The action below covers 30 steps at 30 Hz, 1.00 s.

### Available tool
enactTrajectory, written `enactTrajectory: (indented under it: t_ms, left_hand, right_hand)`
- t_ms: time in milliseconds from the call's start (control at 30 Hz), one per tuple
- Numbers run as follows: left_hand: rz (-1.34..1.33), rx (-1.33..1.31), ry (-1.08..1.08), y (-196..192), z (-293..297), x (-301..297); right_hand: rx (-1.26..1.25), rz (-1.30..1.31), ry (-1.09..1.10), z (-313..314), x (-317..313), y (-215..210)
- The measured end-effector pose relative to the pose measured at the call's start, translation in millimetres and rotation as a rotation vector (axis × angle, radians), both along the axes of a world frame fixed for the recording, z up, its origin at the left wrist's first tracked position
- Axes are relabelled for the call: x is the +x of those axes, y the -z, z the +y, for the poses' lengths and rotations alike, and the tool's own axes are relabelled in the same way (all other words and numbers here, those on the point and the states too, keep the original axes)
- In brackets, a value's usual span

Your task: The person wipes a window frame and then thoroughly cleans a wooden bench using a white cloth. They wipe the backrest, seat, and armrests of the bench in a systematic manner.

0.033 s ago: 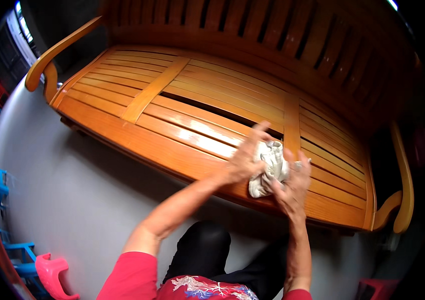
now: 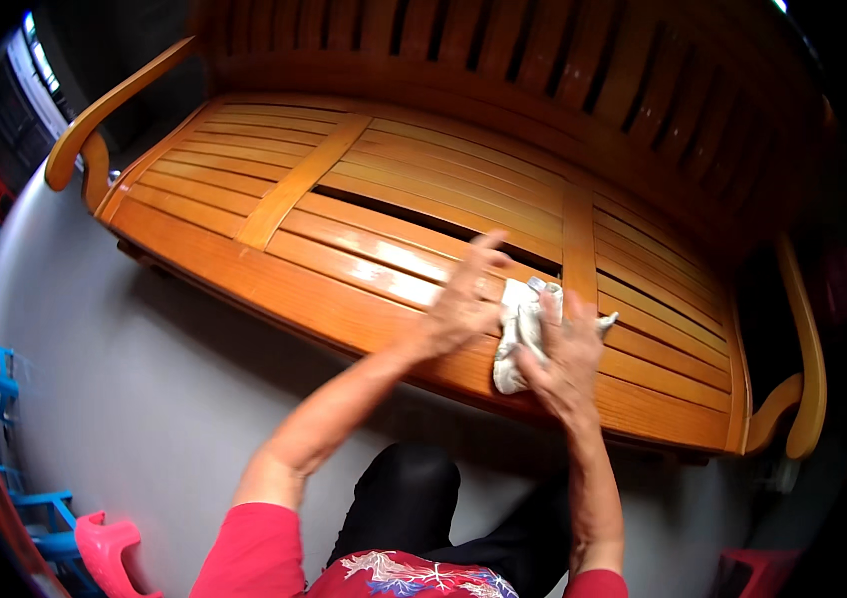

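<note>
A crumpled off-white cloth (image 2: 517,349) lies on the front right part of the slatted wooden bench seat (image 2: 274,279). My right hand (image 2: 567,364) rests over the cloth's right side with fingers stretched out, hiding part of it; one corner pokes out beyond the fingers. Just left of the cloth, my left hand (image 2: 461,309) is held over the seat slats, fingers apart and slightly blurred, with nothing in it. A long dark gap runs between two slats beyond my hands.
The bench has a tall slatted backrest (image 2: 533,60) and curved armrests at the left (image 2: 110,95) and right (image 2: 804,339). Pink (image 2: 110,553) and blue (image 2: 45,513) plastic stools stand at the lower left. Another pink plastic piece (image 2: 757,570) shows at lower right.
My left hand has shifted left, off the cloth's edge. My right hand has moved slightly left and farther over the cloth.
</note>
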<state>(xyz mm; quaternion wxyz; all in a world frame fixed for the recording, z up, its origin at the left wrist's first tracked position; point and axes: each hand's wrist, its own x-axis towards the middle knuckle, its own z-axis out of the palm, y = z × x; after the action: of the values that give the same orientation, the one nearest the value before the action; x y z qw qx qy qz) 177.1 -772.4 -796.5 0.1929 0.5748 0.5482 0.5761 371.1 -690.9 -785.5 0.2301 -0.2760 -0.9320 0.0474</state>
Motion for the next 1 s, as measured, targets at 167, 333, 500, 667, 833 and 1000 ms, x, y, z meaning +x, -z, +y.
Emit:
enactTrajectory:
  t_ms: [167, 333, 500, 667, 833, 1000]
  left_hand:
    - [0.631, -0.259, -0.502, 17, -62, -91]
    - [0.944, -0.693, -0.281, 8, -90, -112]
    - [0.961, -0.706, -0.236, 2, -87, -111]
    - [0.951, -0.689, -0.206, 4, -85, -113]
    - [0.926, -0.687, -0.198, 3, -85, -113]
    - [0.891, -0.7, -0.204, 1, -83, -113]
  right_hand:
    - [0.073, -0.119, -0.211, -14, -68, 11]
    - [0.107, -0.073, -0.209, 33, -47, 18]
    - [0.104, -0.074, 0.455, 126, -11, 38]
    - [0.164, -0.134, 0.535, 167, -87, 54]
    - [0.021, -0.046, 0.225, 124, -233, 57]
    - [0.079, 0.161, -0.22, 80, -301, 52]
